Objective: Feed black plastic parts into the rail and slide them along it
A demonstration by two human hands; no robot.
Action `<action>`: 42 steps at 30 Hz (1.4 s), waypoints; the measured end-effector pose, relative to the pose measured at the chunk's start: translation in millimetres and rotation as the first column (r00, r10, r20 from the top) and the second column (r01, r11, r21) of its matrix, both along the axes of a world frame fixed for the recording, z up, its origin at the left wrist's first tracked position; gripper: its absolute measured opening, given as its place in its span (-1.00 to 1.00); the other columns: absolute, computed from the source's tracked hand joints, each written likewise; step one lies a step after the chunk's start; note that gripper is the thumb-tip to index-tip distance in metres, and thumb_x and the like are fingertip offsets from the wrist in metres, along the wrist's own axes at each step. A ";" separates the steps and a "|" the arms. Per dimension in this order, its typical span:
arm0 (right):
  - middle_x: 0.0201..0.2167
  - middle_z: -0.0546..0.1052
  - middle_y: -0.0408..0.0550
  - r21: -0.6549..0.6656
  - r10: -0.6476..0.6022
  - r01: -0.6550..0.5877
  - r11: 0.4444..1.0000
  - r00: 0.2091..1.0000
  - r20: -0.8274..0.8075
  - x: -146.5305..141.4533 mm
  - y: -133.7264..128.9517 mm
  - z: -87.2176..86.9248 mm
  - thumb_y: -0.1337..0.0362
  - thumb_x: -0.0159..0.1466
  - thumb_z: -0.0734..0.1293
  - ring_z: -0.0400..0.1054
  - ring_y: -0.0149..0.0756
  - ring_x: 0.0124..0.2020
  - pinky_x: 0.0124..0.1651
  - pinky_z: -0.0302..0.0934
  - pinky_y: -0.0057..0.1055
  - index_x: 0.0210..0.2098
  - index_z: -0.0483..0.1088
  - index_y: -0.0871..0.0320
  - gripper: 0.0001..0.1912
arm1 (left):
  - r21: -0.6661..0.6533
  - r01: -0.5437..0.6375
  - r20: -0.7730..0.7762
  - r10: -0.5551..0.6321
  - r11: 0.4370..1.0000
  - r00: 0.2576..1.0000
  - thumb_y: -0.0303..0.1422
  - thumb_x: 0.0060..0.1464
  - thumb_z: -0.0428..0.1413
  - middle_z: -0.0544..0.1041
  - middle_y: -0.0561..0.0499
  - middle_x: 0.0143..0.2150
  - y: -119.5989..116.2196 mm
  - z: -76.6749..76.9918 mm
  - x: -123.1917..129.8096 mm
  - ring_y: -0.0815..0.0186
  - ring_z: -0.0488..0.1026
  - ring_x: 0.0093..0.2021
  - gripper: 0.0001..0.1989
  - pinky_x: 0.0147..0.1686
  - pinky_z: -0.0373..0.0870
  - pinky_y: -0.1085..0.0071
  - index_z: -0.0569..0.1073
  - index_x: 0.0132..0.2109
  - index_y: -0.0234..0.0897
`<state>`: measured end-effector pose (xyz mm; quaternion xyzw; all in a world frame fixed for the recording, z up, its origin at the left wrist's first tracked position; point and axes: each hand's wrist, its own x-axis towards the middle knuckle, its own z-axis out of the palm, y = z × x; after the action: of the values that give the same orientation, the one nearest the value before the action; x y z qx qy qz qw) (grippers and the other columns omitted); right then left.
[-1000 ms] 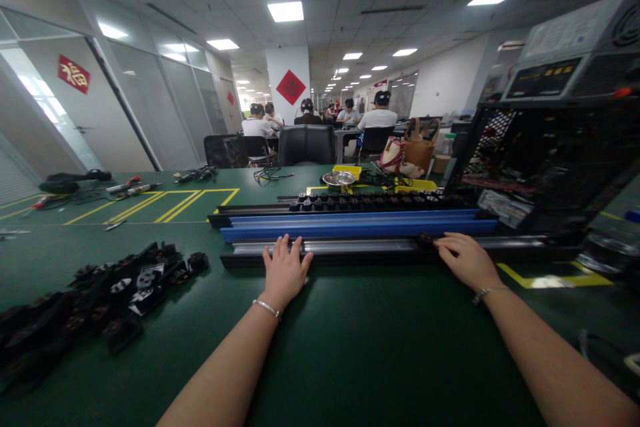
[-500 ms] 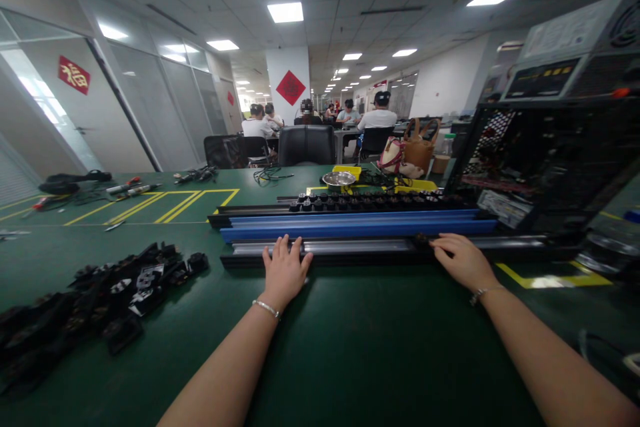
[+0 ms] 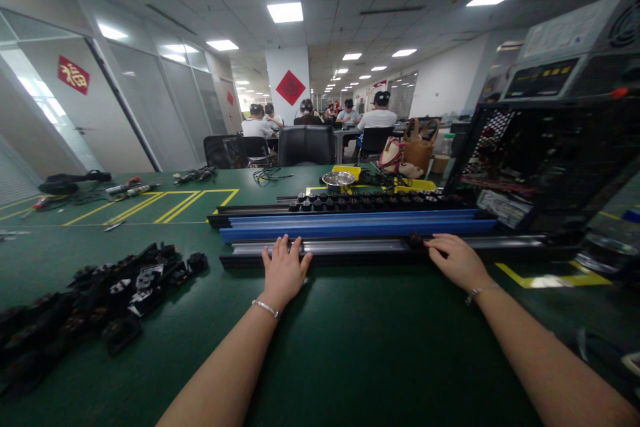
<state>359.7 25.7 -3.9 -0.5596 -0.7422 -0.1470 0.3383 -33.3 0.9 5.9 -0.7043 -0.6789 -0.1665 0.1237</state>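
A long black rail [image 3: 360, 257] with a shiny pale channel lies across the table in front of me. My left hand [image 3: 285, 270] rests on its left part, fingers spread over the near edge and channel. Farther right, the bent fingers of my right hand [image 3: 457, 259] are closed at a small black part [image 3: 415, 239] that sits in the channel. Exactly how the fingertips meet this part is too small to make out. Just behind lies a blue rail [image 3: 350, 225], and beyond it another black rail [image 3: 250, 211] with rows of small black parts [image 3: 360, 201].
Black parts [image 3: 100, 300] are heaped at left on the green table [image 3: 370, 347]. A metal bowl [image 3: 339, 179] and yellow trays [image 3: 415, 185] stand behind the rails. An open computer case [image 3: 540, 167] stands at right. Several people sit at tables farther back.
My right hand and the small black part have shifted slightly left along the channel. My left hand has stayed in place on the rail.
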 end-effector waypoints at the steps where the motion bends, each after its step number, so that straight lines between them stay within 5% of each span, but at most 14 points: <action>1: -0.33 0.59 -0.03 0.001 0.005 -0.005 1.000 1.000 0.000 -0.7 0.2 -0.4 0.20 0.18 0.16 0.41 -0.10 -0.13 -0.02 0.30 -0.11 -0.37 0.54 0.13 -0.67 | 0.003 0.001 -0.002 -0.001 1.000 1.000 -0.06 0.20 -0.24 0.20 -0.22 0.28 0.2 -0.5 0.0 0.03 0.08 0.28 -0.45 0.18 -0.04 -0.08 0.25 0.22 -0.18; 42: -0.26 0.58 0.04 -0.087 0.081 -0.077 0.993 0.996 0.046 -38.4 -9.5 14.9 0.21 0.17 0.16 0.42 -0.11 -0.14 -0.04 0.33 -0.09 -0.28 0.54 0.15 -0.66 | -0.002 0.002 0.002 -0.002 1.000 1.000 -0.05 0.21 -0.27 0.19 -0.23 0.28 0.0 -1.1 0.0 0.04 0.07 0.29 -0.44 0.18 -0.04 -0.08 0.24 0.23 -0.18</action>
<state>321.3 16.2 11.0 -0.5397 -0.7775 -0.1154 0.3015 -33.2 0.9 4.7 -0.7050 -0.6783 -0.1668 0.1223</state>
